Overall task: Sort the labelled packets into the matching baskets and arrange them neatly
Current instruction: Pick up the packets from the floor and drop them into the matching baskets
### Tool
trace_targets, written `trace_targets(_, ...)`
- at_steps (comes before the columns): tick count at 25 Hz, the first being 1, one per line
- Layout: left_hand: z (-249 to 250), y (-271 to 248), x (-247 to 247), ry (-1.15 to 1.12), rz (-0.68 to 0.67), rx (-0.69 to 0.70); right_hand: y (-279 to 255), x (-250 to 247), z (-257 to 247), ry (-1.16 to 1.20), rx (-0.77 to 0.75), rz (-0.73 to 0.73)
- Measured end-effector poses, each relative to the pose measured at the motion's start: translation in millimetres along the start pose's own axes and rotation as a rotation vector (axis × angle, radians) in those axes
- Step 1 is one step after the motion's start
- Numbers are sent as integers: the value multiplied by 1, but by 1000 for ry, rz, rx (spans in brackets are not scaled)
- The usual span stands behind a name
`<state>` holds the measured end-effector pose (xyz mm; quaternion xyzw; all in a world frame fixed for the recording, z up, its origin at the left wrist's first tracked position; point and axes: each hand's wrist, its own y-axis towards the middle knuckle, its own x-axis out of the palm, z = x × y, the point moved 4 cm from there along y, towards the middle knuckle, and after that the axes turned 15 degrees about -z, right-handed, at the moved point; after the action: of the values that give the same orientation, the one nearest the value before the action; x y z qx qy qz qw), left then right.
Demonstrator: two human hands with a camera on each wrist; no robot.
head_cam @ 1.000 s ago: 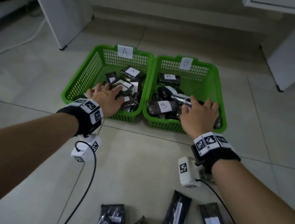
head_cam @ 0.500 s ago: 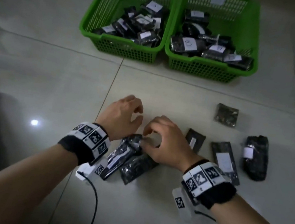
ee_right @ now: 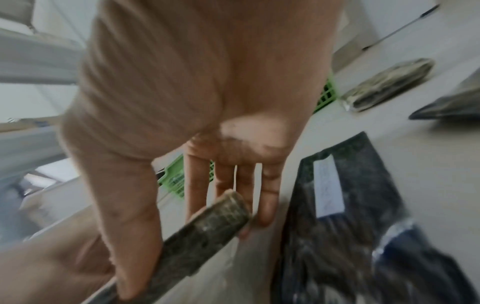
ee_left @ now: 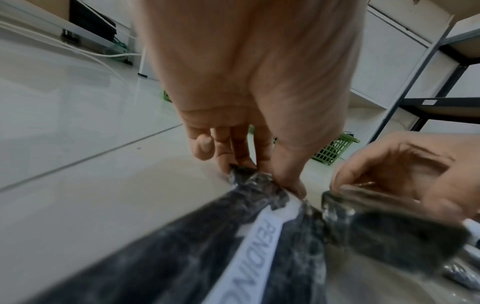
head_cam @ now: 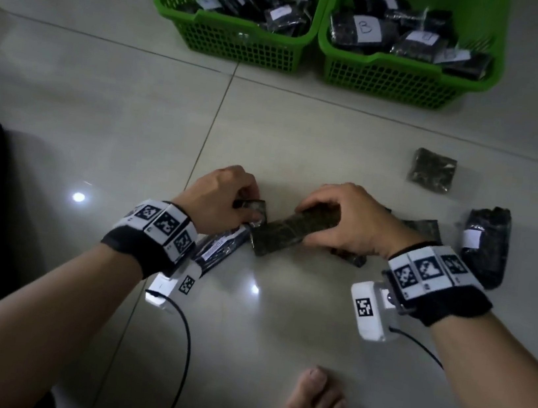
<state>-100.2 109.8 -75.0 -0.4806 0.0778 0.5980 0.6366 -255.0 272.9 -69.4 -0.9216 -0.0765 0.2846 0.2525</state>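
The far ends of the two green plastic mesh baskets (head_cam: pixel 245 39) are cut off by the head view's top edge, so their tags are not seen. Most white labels on the dark packets inside (head_cam: pixel 364 30) are too small or blurred to be read. The label of the olive packet (head_cam: pixel 286 228) gripped by the right hand (head_cam: pixel 348 220) is hidden. The right-wrist view is smeared by motion blur.
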Motion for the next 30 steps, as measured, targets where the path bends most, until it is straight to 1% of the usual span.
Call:
trace_targets(3,-3,1,-4,-107,-7,-61,-11,-13,14,267,34,-27)
trace_targets(5,-6,4,-16,-207,74,-75,-18,-21,15,534,40,42)
trace_targets(7,-9,6,-29,-448,186,-72,-23,-27,10,796,17,103)
trace_targets(9,-8,9,-38,-820,270,-32,-26,-33,1,928,-30,146)
trace_targets(10,-5,11,-42,-1001,272,-9,-26,-37,-3,961,-47,166)
trace_targets(11,-1,13,-43,-1170,236,15,-24,-41,-6,977,-53,185)
trace_targets(13,12,15,-49,-1443,120,89,-20,-48,-9,966,-70,207)
trace_targets(15,25,14,-58,-1586,31,165,-16,-56,-14,941,-116,215)
trace_targets(17,36,15,-66,-1640,-12,265,-14,-62,-17,906,-157,243)
trace_targets(19,44,16,-70,-1685,-45,378,-15,-67,-20,858,-152,281)
trace_targets(21,45,20,-72,-1696,-52,436,-14,-70,-22,835,-161,314)
trace_targets(23,39,24,-73,-1645,24,400,-12,-75,-25,813,-184,356)
trace_targets(27,25,29,-88,-1486,268,245,0,-101,-38,734,-219,491)
trace_targets(29,18,29,-100,-1460,378,168,16,-124,-53,622,-264,584)
trace_targets(30,13,31,-109,-1435,433,147,28,-137,-60,518,-261,639)
